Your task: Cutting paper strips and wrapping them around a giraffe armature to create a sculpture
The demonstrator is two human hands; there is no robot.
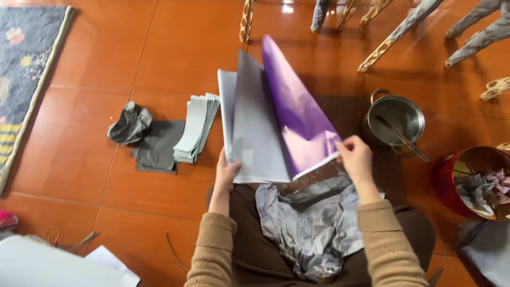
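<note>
My left hand [226, 178] grips the near edge of a stack of pale grey paper sheets [252, 133] that stands tilted up from the floor. My right hand [355, 157] pinches the corner of a shiny purple foil sheet [297, 111] and lifts it off that stack. Crumpled silver-grey paper [311, 226] lies in my lap just below both hands, on dark brown cloth.
On the orange tiled floor lie a small stack of folded grey sheets [197, 127], a dark grey sheet [156, 146] and a crumpled dark wad [129, 124]. A metal pot [397, 118] with sticks and a red bucket [445, 183] of paper scraps stand right. Paper-wrapped frames [393, 37] lean behind.
</note>
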